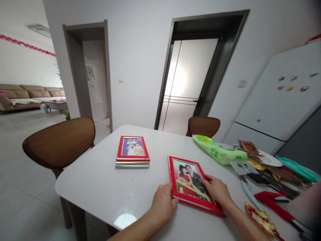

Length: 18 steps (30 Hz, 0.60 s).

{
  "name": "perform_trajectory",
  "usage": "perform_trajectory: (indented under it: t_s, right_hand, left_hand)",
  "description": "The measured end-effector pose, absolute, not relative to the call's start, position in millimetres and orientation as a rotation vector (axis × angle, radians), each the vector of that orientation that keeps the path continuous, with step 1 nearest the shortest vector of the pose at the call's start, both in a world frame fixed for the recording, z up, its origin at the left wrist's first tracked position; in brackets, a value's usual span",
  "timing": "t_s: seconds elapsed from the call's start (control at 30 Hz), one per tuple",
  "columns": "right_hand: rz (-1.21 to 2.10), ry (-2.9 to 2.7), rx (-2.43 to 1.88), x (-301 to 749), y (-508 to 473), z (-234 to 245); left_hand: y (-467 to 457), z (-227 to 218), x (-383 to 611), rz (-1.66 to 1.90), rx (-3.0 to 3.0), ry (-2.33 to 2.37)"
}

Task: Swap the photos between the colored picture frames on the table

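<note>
A red picture frame with a photo of a couple in it is between my hands, low over the front of the white table. My left hand is closed around its left edge near the lower corner. On the opposite side, my right hand grips the right edge, its fingertips over the front border. Farther left on the table lies a stack of picture frames; the red-bordered top frame shows another couple's photo. Under it, a yellow-green edge and a silver edge stick out.
A green plastic packet lies on the right of the white table. Beyond it are a white plate, a red-handled tool and other clutter. Brown chairs stand at the left and far sides. A white fridge is at right.
</note>
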State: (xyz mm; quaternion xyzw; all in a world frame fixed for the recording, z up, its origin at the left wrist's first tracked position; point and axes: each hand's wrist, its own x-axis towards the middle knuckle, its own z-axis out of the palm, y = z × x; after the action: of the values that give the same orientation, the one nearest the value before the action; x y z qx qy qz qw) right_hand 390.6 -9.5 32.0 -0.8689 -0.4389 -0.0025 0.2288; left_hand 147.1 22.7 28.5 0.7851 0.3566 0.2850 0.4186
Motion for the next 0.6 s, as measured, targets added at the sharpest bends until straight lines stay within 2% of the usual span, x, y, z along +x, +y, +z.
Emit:
perform_trajectory:
  t_s: [0.13, 0.37, 0.6]
  right_hand:
    - [-0.162, -1.444, -2.268, 343, 10, 46]
    - [-0.140, -1.938, -1.859, 208, 90, 54]
    - [-0.144, -2.134, -1.715, 153, 105, 63]
  left_hand:
    - [51, 28, 113, 0.815, 1.802, 0.996]
    - [108, 25, 56, 0.992, 1.356, 1.127]
    - [110, 24, 38, 1.115, 0.940, 1.008]
